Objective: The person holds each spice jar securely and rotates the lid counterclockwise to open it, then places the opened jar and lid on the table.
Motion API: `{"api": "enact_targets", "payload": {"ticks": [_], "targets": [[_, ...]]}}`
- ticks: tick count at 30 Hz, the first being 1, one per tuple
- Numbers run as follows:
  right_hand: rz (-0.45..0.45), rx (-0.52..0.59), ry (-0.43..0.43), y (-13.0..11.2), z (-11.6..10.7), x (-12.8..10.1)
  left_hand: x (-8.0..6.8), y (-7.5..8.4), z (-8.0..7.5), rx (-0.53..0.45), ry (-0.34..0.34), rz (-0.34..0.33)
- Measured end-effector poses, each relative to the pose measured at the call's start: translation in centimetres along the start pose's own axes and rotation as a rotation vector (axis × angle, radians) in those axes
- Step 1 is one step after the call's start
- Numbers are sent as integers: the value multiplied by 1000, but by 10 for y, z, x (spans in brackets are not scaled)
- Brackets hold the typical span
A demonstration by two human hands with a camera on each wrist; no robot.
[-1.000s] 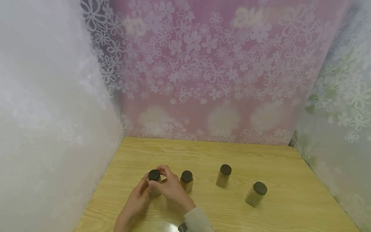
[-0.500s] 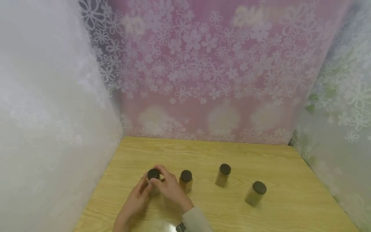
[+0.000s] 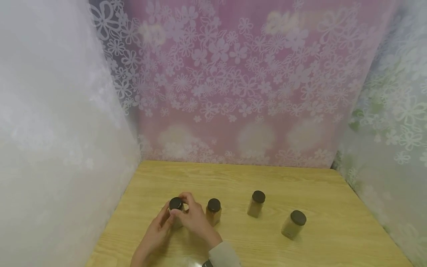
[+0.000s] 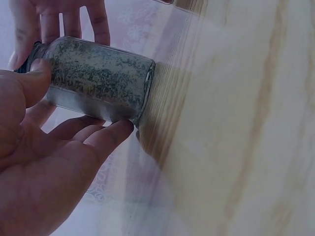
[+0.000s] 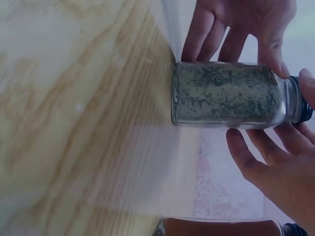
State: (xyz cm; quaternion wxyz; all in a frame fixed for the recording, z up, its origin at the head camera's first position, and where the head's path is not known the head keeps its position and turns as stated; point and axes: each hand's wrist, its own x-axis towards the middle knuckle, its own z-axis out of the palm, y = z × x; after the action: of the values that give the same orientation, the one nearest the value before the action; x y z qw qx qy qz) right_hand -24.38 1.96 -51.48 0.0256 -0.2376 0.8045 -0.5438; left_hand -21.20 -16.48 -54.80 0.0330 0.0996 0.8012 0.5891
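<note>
A clear glass spice jar with a black lid stands upright on the table's left side. Flecked grey-green dried herbs fill the jar, as the left wrist view shows. My left hand holds the glass body from the left, its thumb near the shoulder and its fingers along the side. From the right, my right hand grips the lid between thumb and fingers. In the right wrist view, the jar's base is right at the wooden surface.
Just right of the hands stands a jar with orange-brown contents. Two more black-lidded jars, a brown one and a paler one, stand farther right. Beside the right sleeve lies a dark object, partly cut off. Flowered sheets wall the table in.
Both hands keep hold of the herb jar in nearly the same place. The head view has shifted slightly, and less of the dark object at the bottom edge shows.
</note>
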Motion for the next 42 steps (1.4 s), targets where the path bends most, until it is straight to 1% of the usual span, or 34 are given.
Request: {"api": "enact_targets", "payload": {"ticks": [3,5,7,9,11,13,18,24,26,30,33,36,39,42], "targets": [[-68,-37,-29,-1,-2,0,-1,0,0,13,9,-2],[-82,-47,-56,-2,-4,-1,-2,1,0,24,14,-12],[-46,-19,-80,-3,-4,-1,-2,1,0,34,25,-23],[7,14,-79,-4,-5,-2,-2,2,0,33,27,-27],[46,50,-67,-5,-4,-2,-2,2,0,31,26,-24],[74,80,-36,-6,-2,-2,-2,2,1,28,23,-20],[82,87,-2,-4,1,-2,-2,3,0,28,17,-18],[57,78,-67,-4,-4,-3,-2,2,0,13,8,-5],[54,81,-73,-5,-6,-3,-2,2,0,18,9,-5],[77,96,-37,-3,-4,-4,-1,2,1,32,11,-13],[76,93,-3,-1,-2,-3,-1,2,2,34,15,-22],[67,75,15,2,-2,-2,-1,2,2,31,13,-12],[33,66,-5,2,-4,-2,-1,2,2,29,9,3],[3,57,-41,2,-6,-1,-1,2,0,20,14,2]]}}
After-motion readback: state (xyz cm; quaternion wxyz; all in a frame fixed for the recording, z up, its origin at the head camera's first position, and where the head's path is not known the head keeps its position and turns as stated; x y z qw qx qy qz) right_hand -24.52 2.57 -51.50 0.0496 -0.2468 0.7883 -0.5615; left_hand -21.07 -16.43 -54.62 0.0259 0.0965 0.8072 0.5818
